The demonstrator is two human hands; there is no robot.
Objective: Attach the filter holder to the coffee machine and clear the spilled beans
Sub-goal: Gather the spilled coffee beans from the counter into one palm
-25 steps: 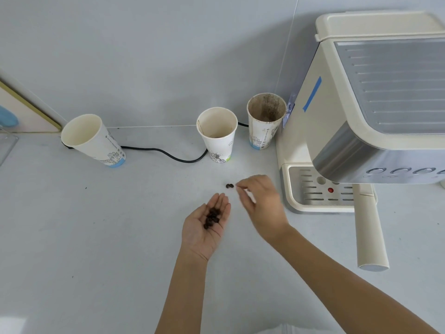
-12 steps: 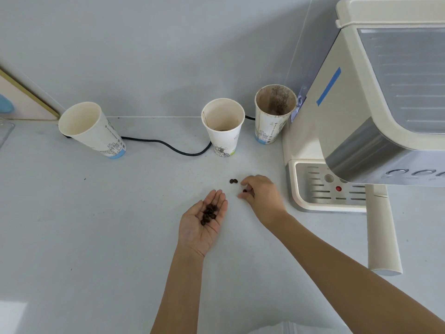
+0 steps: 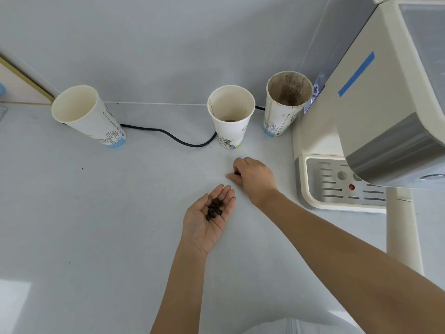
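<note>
Cupping a small heap of beans (image 3: 214, 209) in your flat, open left hand (image 3: 207, 219), you press your right hand (image 3: 252, 177) to the table (image 3: 101, 225) just beyond it — fingertips (image 3: 234, 175) pinched on a dark bean — left of the machine (image 3: 375, 112).

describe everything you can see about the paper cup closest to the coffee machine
The stained paper cup stands upright on the grey counter by the back wall, right beside the cream coffee machine; whether they touch is unclear. It is white paper with line drawings printed outside and a blue band at the base. Its inside is smeared brown with coffee residue, darkest on the far wall. The black cable runs behind it. Neither hand touches it.
</note>
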